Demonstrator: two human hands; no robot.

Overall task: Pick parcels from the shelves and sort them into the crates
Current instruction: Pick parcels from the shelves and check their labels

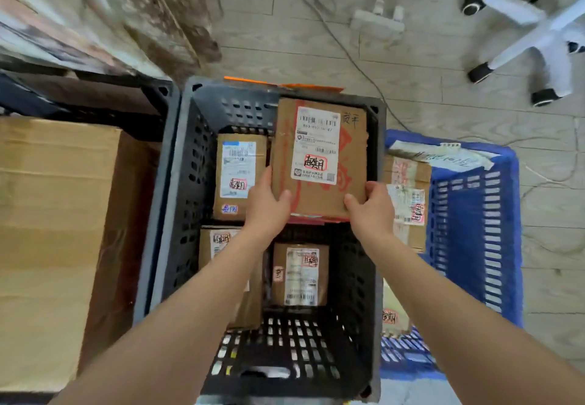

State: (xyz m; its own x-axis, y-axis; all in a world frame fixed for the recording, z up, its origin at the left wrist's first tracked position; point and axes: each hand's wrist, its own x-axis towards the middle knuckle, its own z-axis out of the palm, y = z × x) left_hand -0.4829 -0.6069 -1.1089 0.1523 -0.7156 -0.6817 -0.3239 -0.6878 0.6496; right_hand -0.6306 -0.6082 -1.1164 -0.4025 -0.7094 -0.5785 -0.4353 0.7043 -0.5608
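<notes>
Both hands hold a flat brown cardboard parcel (319, 154) with a white shipping label over the far right part of the black crate (177, 183). My left hand (267, 202) grips its near left corner, thumb on top. My right hand (372, 206) grips the near right corner. Inside the black crate lie three smaller labelled parcels: one at the far left (239, 176), one at the near left (221, 246) partly under my left arm, one in the middle (300, 274). A blue crate (474, 221) to the right holds a taped parcel (406, 202).
A large cardboard box (53, 240) sits in another dark crate (152, 103) on the left. A white power strip (378, 20) with cables lies on the wood-look floor beyond. A white office chair base (531, 34) stands at the far right.
</notes>
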